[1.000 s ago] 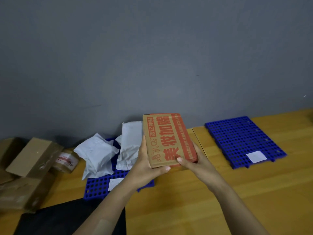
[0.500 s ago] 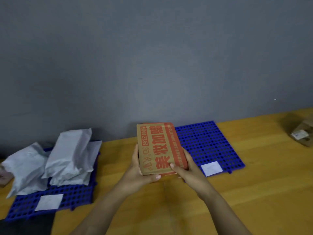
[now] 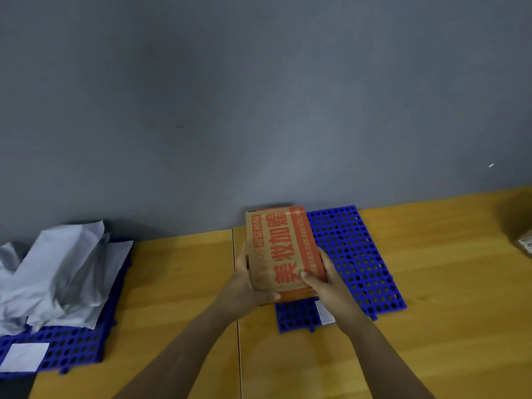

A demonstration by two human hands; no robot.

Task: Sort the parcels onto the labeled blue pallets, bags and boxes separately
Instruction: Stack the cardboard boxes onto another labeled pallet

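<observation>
Brown box (image 3: 283, 251), red print, over right blue pallet (image 3: 357, 260), possibly touching; grey bags (image 3: 57, 272) heaped on left pallet (image 3: 72, 349).

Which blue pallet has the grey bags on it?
The left blue pallet carries the grey bags; the right blue pallet, behind the cardboard box, has none.

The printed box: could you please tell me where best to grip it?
Its two long edges at the near end, a hand from each side: the box is flat and broad. The left hand and right hand grip it so.
</observation>
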